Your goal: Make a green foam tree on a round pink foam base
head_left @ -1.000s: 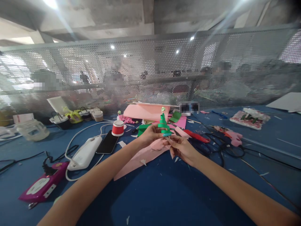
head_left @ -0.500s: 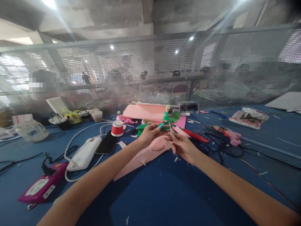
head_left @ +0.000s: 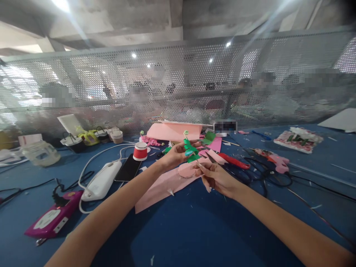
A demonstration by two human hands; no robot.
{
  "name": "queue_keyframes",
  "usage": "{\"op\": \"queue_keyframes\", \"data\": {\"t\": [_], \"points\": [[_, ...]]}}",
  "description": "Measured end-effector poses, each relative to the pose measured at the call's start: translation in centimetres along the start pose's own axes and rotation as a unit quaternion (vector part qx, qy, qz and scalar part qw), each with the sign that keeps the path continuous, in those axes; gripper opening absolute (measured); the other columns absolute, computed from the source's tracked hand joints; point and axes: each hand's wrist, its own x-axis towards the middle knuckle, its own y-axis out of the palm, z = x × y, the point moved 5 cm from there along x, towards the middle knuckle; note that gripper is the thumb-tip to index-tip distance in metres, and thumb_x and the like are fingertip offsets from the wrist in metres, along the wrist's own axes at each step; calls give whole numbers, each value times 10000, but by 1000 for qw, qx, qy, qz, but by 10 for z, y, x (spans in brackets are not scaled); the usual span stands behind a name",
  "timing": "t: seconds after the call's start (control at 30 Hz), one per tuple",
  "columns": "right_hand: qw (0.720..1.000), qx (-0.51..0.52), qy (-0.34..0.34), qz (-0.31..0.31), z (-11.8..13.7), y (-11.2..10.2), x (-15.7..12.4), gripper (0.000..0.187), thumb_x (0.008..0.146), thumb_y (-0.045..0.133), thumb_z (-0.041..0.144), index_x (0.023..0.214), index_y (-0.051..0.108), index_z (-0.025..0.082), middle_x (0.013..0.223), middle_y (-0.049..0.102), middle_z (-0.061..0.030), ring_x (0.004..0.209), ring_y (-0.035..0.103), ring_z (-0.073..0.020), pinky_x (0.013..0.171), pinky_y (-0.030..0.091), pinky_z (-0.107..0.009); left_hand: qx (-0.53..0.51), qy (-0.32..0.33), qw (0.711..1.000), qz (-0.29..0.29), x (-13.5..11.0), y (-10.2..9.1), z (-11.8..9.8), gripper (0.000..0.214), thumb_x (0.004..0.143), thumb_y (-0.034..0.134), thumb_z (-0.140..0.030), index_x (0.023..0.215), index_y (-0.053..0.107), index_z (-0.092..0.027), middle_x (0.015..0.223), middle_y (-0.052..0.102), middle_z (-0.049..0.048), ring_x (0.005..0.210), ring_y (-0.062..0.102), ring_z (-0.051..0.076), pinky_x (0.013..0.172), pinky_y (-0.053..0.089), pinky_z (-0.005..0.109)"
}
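Over the table's middle I hold a thin stem wound with a green paper strip [head_left: 192,157] and topped by a small pale green bud [head_left: 186,132]. My left hand [head_left: 175,155] is closed on the green strip, thumb against it. My right hand [head_left: 216,177] pinches the lower end of the stem, which leans up to the left; the fingers hide part of it. Below the hands lie a long pink paper sheet [head_left: 157,193] and a pink paper disc [head_left: 187,171]. Scissors with red handles [head_left: 235,161] lie just beyond my right hand.
On the left are a black phone [head_left: 128,168], a red and white paper cup [head_left: 140,151], a white power strip [head_left: 102,180], a purple socket block [head_left: 54,215] and cables. A pink glue gun [head_left: 279,163] lies right. A perforated metal screen [head_left: 180,89] rises behind.
The bud end of the stem has swung left and down a little, so the stem leans more. My left hand has turned with it; the right hand keeps its pinch.
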Motion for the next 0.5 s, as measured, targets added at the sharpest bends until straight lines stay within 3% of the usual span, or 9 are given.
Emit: {"op": "queue_keyframes", "data": {"t": [0.13,0.27,0.5], "points": [[1000,-7,2,24,-2,2,-1,279,749,708,397,936,665,194,785,694,12,384,557,-71,335,456,-189,-1,1,1000,-8,0,0,5,532,586,831,-290,1074,669,-156,1080,693,151,1002,654,253,866,495,342],[999,-25,16,34,-3,6,-2,270,759,698,399,919,654,186,793,688,10,396,566,-73,340,459,-191,-14,-13,999,-48,-1,-4,11,458,551,849,-288,957,695,-140,839,727,79,802,695,206,829,513,343],[998,-42,32,26,-1,10,-3,285,743,709,413,883,647,173,747,665,22,397,569,-78,352,471,-199,-58,-9,993,-102,-1,-3,16,371,525,860,-288,815,697,-124,748,709,44,672,665,145,812,517,324]]}}
